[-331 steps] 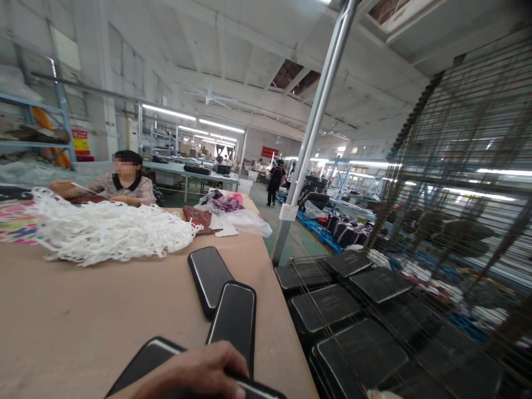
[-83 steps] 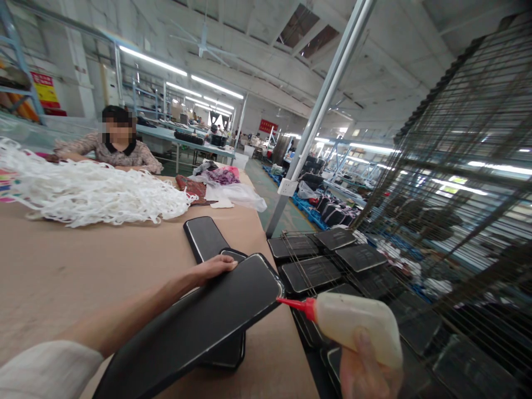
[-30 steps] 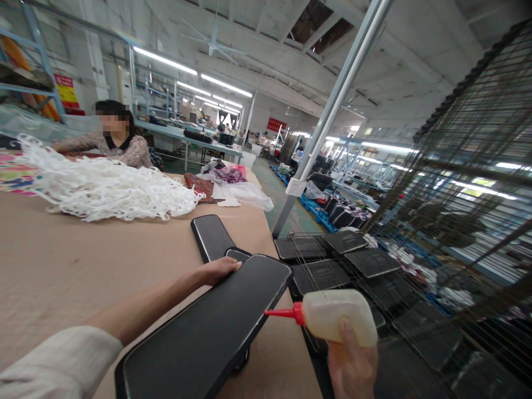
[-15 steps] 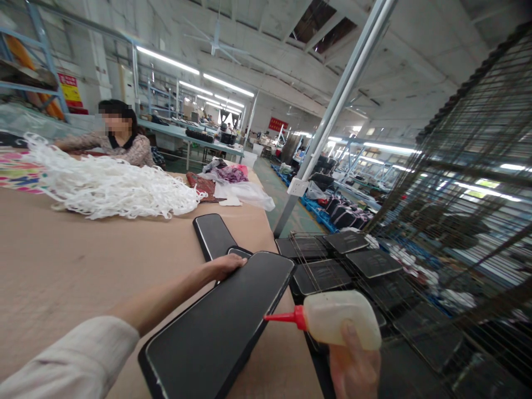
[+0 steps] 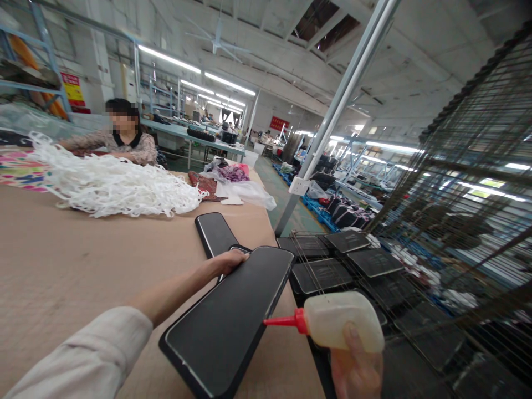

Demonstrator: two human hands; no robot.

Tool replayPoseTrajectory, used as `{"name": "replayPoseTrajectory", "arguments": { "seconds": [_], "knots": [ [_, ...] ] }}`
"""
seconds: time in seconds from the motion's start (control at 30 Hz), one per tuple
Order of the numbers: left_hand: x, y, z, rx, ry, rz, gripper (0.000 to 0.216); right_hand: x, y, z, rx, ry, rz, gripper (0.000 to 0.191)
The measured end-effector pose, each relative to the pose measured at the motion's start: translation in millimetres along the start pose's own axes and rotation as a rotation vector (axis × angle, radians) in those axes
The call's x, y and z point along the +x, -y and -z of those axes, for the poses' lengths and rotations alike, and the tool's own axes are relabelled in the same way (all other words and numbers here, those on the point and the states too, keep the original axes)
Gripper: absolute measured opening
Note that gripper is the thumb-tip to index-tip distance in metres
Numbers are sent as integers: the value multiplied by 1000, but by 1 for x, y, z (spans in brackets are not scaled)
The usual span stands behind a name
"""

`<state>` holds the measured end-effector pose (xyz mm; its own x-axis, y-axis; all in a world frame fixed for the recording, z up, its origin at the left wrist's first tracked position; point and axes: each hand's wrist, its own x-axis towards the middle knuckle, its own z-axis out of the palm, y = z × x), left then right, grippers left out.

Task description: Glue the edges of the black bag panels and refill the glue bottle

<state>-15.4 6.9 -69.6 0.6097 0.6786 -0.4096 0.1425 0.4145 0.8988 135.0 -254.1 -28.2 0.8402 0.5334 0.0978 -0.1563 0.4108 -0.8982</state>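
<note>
My left hand grips the far left edge of a black rectangular panel with rounded corners and a pale line along its rim. The panel is held tilted above the brown-covered table. In my right hand is a squeeze bottle of yellowish liquid, lying on its side with its red nozzle pointing left. The nozzle tip is at the panel's right edge; whether it touches I cannot tell. Behind my left hand, another black panel lies on the table, with part of one more showing beside it.
A heap of white elastic loops covers the table's far left, with a person seated behind it. To the right, a wire rack rises beside several black panels on wire shelves. A metal post stands past the table edge.
The held panel has turned slightly, its near end shifting right and up. My left forearm has moved a little right. The bottle stays nearly in place at the panel's edge.
</note>
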Motion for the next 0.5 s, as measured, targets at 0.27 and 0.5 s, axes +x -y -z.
{"name": "replayPoseTrajectory", "arguments": {
  "seconds": [0.27, 0.5],
  "knots": [
    [4, -3, -1, -4, -9, 12, 11, 6, -18, 11, -17, 23, 49, 50],
    [4, -2, -3, -25, -8, -12, 18, 16, -17, 13, -11, -37, 81, 55]
  ]
}}
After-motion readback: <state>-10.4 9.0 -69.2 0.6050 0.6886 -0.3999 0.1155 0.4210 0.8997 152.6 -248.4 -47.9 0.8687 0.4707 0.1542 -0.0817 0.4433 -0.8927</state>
